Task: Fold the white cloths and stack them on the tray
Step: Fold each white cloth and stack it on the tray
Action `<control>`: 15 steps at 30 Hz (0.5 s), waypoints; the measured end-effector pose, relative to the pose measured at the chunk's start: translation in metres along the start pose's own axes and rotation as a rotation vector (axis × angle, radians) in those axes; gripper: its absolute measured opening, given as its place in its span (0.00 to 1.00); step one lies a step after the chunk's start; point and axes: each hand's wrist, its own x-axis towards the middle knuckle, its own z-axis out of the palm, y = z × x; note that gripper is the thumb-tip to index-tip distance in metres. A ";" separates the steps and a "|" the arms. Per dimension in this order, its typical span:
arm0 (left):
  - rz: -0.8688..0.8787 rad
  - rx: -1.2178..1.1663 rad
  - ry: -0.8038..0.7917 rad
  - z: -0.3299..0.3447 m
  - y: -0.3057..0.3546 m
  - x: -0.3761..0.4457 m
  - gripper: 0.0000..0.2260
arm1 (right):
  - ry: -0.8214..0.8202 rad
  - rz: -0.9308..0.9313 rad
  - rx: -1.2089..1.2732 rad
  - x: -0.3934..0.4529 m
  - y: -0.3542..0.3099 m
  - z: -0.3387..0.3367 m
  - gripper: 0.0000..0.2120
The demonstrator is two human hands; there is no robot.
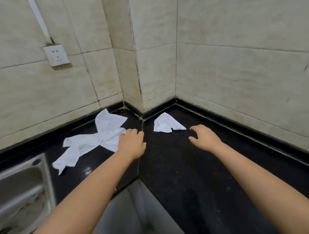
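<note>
Cloths unfolded: crumpled white cloth pile [94,139] on black stone tabletop [179,165] by steel sink [19,186], small white cloth [166,124] near corner. Left hand [131,143] touches pile, fingers relaxed; right hand [204,135] hovers spread, w/ nothing held. No tray visible. Prob. first step: grab one, spread flat.

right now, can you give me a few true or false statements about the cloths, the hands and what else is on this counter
1. The left hand rests at the edge of the crumpled white cloths. True.
2. The right hand holds the small white cloth in a grip. False: it hovers near that cloth, fingers spread, holding nothing.
3. A steel sink lies to the left, set in the black countertop. True.
4. The cloths are neatly folded and stacked on a tray. False: they lie unfolded on the countertop, and no tray is in view.
5. A wall socket is on the left tiled wall. True.
</note>
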 end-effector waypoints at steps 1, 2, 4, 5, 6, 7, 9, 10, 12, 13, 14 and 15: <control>0.037 -0.008 -0.012 0.010 -0.005 0.024 0.17 | -0.013 0.032 -0.005 0.019 0.001 0.009 0.22; 0.074 -0.017 -0.019 0.019 -0.009 0.048 0.16 | -0.022 0.064 -0.011 0.039 0.003 0.017 0.22; 0.140 -0.036 -0.048 0.038 -0.018 0.093 0.16 | -0.049 0.140 -0.010 0.080 0.004 0.033 0.21; 0.159 -0.048 -0.067 0.048 -0.022 0.113 0.16 | -0.070 0.178 -0.007 0.100 0.004 0.041 0.21; 0.170 -0.061 -0.086 0.060 -0.025 0.131 0.16 | -0.097 0.212 -0.005 0.118 0.005 0.051 0.20; 0.180 -0.073 -0.107 0.071 -0.029 0.148 0.16 | -0.123 0.247 0.001 0.134 0.006 0.062 0.19; 0.199 -0.112 -0.155 0.091 -0.034 0.177 0.16 | -0.175 0.311 0.017 0.162 0.010 0.084 0.18; 0.211 -0.132 -0.180 0.101 -0.036 0.190 0.16 | -0.195 0.339 0.021 0.175 0.013 0.095 0.18; 0.239 -0.157 -0.215 0.118 -0.039 0.214 0.16 | -0.218 0.387 0.012 0.197 0.017 0.114 0.18; 0.255 -0.164 -0.226 0.126 -0.040 0.224 0.16 | -0.220 0.412 0.001 0.208 0.019 0.123 0.19; 0.271 -0.166 -0.240 0.134 -0.040 0.234 0.16 | -0.226 0.436 -0.010 0.219 0.021 0.130 0.21; 0.286 -0.172 -0.259 0.142 -0.039 0.241 0.16 | -0.243 0.455 -0.024 0.229 0.023 0.137 0.23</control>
